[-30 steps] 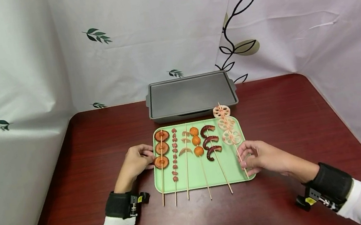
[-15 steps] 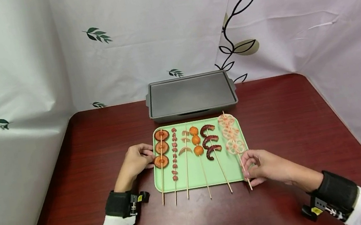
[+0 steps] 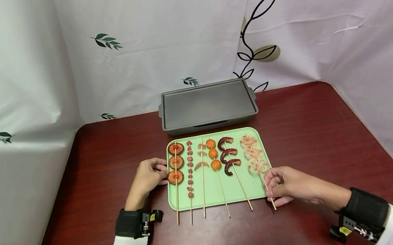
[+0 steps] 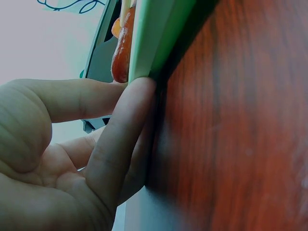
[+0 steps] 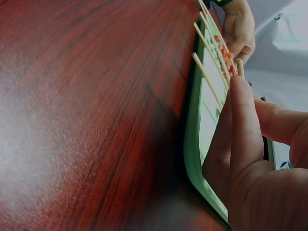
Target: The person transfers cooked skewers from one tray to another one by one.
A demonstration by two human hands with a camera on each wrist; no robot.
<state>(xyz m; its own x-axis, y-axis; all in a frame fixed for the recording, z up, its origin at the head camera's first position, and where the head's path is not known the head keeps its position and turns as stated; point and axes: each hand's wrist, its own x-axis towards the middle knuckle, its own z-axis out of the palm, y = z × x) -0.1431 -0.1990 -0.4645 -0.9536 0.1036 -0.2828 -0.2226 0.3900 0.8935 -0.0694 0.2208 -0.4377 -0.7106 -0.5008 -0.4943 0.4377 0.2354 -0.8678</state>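
Observation:
My right hand (image 3: 286, 185) pinches the stick of a lotus root skewer (image 3: 258, 166), whose pale slices lie over the right side of a light green tray (image 3: 207, 197). In the right wrist view, the stick's end (image 5: 240, 67) pokes out past the fingertips. At the tray's left edge my left hand (image 3: 148, 175) pinches the rim (image 4: 144, 53) beside the mushroom skewer (image 3: 176, 162). Between the hands lie a skewer of small meat pieces (image 3: 190, 171), one with curved pale slices (image 3: 201, 165), an orange ball skewer (image 3: 213, 154) and an octopus tentacle skewer (image 3: 229, 151).
A grey grill pan (image 3: 209, 103) with side handles stands behind the tray, near the back edge of the dark red wooden table (image 3: 109, 152). White patterned cloth (image 3: 153, 40) hangs at the back and both sides. Several stick ends overhang the tray's front edge.
My right hand has drawn the lotus root skewer toward the front and slightly right, so its slices now lie within the tray's outline. My left hand has stayed at the tray's left edge.

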